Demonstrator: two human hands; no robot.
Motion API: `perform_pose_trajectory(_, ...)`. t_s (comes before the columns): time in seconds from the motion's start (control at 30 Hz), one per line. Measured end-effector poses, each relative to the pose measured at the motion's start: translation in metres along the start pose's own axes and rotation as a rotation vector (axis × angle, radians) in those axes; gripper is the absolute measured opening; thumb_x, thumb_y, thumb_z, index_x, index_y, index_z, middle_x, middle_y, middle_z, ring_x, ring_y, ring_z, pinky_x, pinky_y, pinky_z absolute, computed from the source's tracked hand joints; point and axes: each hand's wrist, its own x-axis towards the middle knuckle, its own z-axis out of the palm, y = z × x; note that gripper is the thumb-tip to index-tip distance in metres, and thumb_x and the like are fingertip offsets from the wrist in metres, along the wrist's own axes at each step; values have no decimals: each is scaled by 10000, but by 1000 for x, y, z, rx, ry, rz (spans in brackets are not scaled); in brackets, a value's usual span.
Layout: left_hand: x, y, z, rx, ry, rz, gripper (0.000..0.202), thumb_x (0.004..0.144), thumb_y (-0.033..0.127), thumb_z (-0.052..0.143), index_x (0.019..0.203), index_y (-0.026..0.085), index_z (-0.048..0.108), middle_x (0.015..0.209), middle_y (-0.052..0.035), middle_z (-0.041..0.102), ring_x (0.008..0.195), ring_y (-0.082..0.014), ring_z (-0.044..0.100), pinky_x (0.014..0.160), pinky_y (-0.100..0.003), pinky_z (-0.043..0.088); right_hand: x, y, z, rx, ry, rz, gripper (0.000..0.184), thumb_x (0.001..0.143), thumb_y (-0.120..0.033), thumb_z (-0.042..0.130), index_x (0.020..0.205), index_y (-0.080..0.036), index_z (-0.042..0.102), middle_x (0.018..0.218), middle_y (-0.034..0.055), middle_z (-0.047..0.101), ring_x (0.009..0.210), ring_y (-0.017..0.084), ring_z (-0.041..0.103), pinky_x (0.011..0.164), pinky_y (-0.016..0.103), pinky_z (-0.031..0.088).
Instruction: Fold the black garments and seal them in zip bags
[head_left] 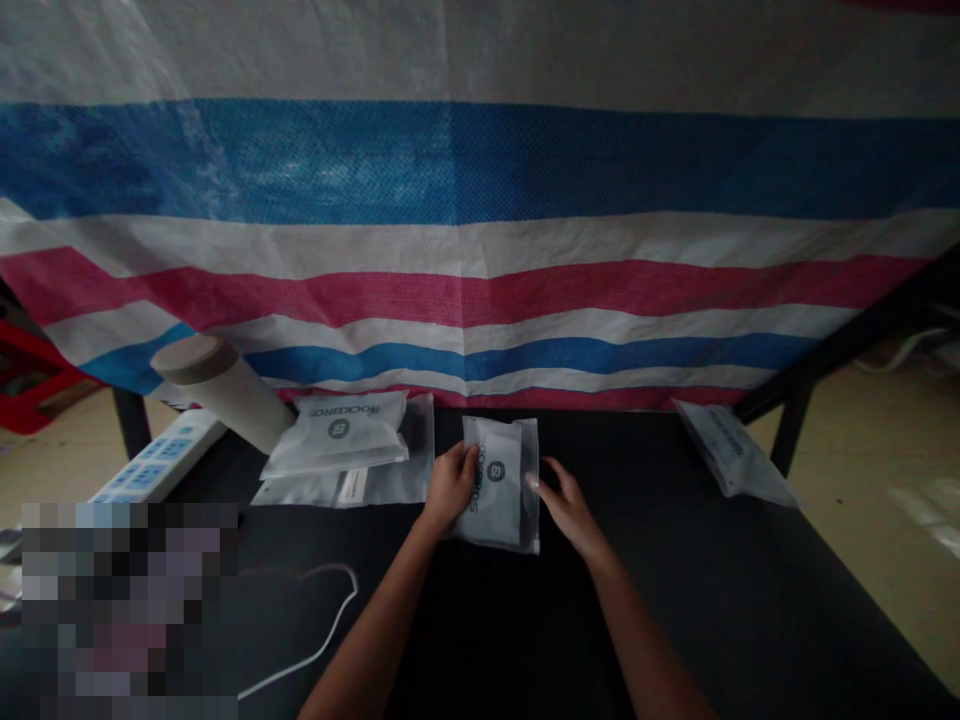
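A frosted zip bag [499, 490] with a round dark logo and dark lettering lies on the black table in front of me, something pale folded inside it. My left hand [450, 488] grips its left edge, thumb on top and the other fingers mostly hidden. At the opposite edge is my right hand [568, 505], thumb tip touching the clear margin near the zip and index finger held apart. Left of my hands, a similar printed bag [352, 430] rests on top of a flatter clear bag [307, 490] with a white label.
Another printed bag [735, 455] lies at the table's far right edge. A pale cylinder with a grey-brown lid [225, 390] and a white power strip [161, 460] stand at left. A white cable [330, 630] crosses the table [675, 600]. Striped sheeting [465, 300] hangs behind.
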Motion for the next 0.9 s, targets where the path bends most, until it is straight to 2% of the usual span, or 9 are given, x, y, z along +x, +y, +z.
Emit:
perform_pose_trajectory(0.13, -3, -2, 3, 258, 46, -38, 270, 953, 354, 416, 1030, 145, 569, 741, -54, 616, 670, -201, 600, 630, -293, 417, 7, 5, -21, 129, 301, 114, 432, 725, -502, 688, 1073, -255, 620, 1022, 23, 683, 1029, 248, 618, 857, 364, 503)
perform_pose_trajectory(0.23, -7, 5, 2, 381, 145, 24, 458, 923, 347, 478, 1315, 114, 435, 1077, -160, 603, 929, -275, 622, 770, -373, 471, 12, 3, -39, 320, 490, 147, 491, 675, -480, 725, 1093, -254, 602, 972, 13, 684, 976, 243, 640, 750, 341, 535)
perform_pose_trajectory(0.3, -9, 12, 0, 429, 189, 131, 534, 890, 330, 534, 1365, 125, 400, 1197, -178, 535, 1057, -303, 567, 872, -429, 461, 14, -1, -46, 457, 549, 132, 502, 678, -477, 714, 1110, -247, 600, 992, 20, 688, 987, 239, 645, 764, 348, 542)
perform_pose_trajectory(0.37, -11, 19, 0, 416, 113, 270, 469, 878, 290, 548, 1321, 163, 463, 1196, -151, 535, 1091, -298, 537, 934, -455, 440, 13, -6, -47, 546, 530, 121, 505, 696, -502, 682, 1113, -229, 607, 1030, 42, 692, 1012, 246, 644, 801, 374, 545)
perform_pose_trajectory(0.47, -15, 25, 4, 336, -140, 444, 371, 877, 275, 545, 1241, 200, 545, 1238, -125, 550, 1151, -285, 520, 987, -457, 430, 7, -12, -37, 590, 414, 172, 524, 671, -500, 704, 1103, -222, 599, 1035, 56, 696, 989, 261, 654, 808, 398, 546)
perform_pose_trajectory(0.57, -17, 21, 14, 323, -294, 492, 474, 806, 289, 624, 1260, 176, 549, 1334, -142, 522, 1274, -324, 453, 1060, -497, 390, 1, -13, -22, 494, 269, 229, 586, 615, -438, 783, 1118, -256, 543, 952, 13, 693, 896, 245, 668, 756, 370, 548)
perform_pose_trajectory(0.67, -17, 12, 21, 288, -320, 446, 527, 750, 186, 624, 1271, 160, 551, 1343, -138, 538, 1317, -324, 430, 1106, -499, 356, 0, -10, -12, 309, 195, 270, 605, 599, -457, 806, 1102, -259, 534, 896, -8, 680, 842, 226, 663, 721, 337, 542)
perform_pose_trajectory(0.73, -16, 9, 22, 176, -294, 382, 460, 802, 141, 541, 1260, 170, 557, 1297, -121, 582, 1265, -279, 497, 1086, -456, 390, 1, -6, -12, 233, 214, 282, 538, 643, -511, 765, 1073, -248, 577, 951, 10, 686, 910, 225, 656, 776, 334, 537)
perform_pose_trajectory(0.9, -13, 12, 17, -119, -167, 187, 354, 986, 315, 345, 1227, 171, 561, 1128, -107, 664, 1060, -226, 619, 949, -365, 467, 7, 2, -23, 211, 161, 246, 442, 743, -591, 644, 1002, -235, 678, 1053, 42, 706, 1063, 236, 626, 891, 360, 515)
